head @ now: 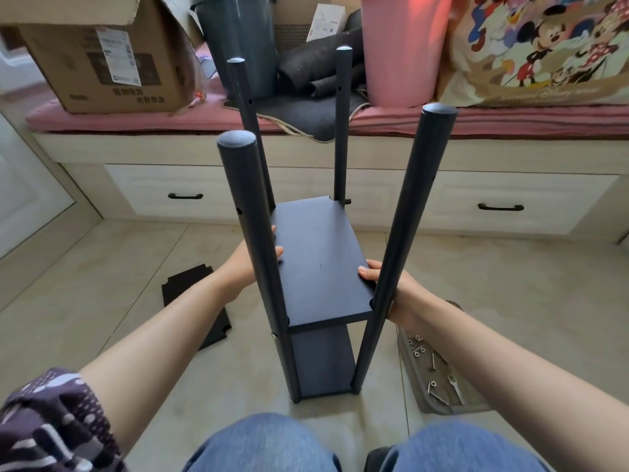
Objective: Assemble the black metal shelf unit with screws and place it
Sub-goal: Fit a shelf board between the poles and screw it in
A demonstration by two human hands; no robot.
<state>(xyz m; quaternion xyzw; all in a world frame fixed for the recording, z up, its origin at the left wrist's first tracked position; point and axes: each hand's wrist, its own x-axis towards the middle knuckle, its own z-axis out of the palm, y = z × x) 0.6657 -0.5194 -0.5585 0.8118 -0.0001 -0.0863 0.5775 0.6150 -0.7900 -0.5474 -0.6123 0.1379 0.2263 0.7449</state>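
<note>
Both hands gripped upper shelf board by long edges: left hand at left edge, thumb on top; right hand at right edge, thumb on top, fingers curled under. Board sat level between four posts, shelf unit upright on floor tiles before knees. Lower board looked fixed. Spare board lay left; screw tray right. Upper holes empty. Open floor ahead, drawers beyond.

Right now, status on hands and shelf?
Left hand and right hand grip middle board between four poles. Spare board on floor left; screw tray right. Nothing blocking.
</note>
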